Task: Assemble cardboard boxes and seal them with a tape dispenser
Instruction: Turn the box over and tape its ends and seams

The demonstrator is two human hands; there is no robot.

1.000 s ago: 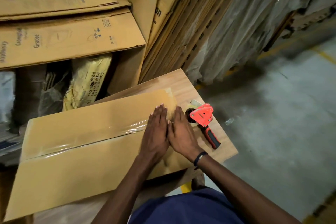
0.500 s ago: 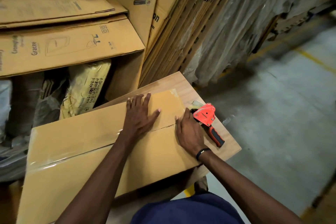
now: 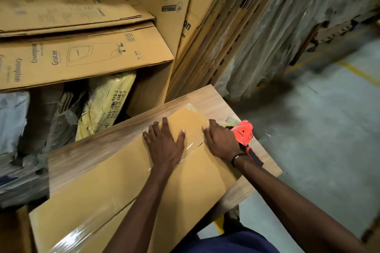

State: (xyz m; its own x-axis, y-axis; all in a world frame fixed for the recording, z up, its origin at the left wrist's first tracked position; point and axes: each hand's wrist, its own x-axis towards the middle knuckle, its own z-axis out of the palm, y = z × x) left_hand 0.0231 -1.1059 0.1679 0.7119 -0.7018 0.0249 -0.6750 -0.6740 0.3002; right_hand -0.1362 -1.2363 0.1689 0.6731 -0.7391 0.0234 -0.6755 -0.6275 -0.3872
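Note:
A flat brown cardboard box (image 3: 115, 189) lies slanted across the wooden table (image 3: 86, 150), with clear tape along its middle seam. My left hand (image 3: 164, 146) lies flat on the box top near its far right end, fingers spread. My right hand (image 3: 220, 141) presses on the box's right end, over the taped seam, its fingers bent over the edge. An orange tape dispenser (image 3: 244, 135) with a black and red handle lies on the table just right of my right hand, partly hidden by it.
Printed flattened cartons (image 3: 82, 55) are stacked behind the table at the left. More flat cartons (image 3: 207, 33) lean upright behind the table's far corner, beside plastic-wrapped stock (image 3: 287, 26). Grey concrete floor (image 3: 318, 139) with yellow lines lies to the right.
The box has slid left and toward me, uncovering the table's far strip. My hands, together at the seam's end before, have spread apart, the left moving left along the top.

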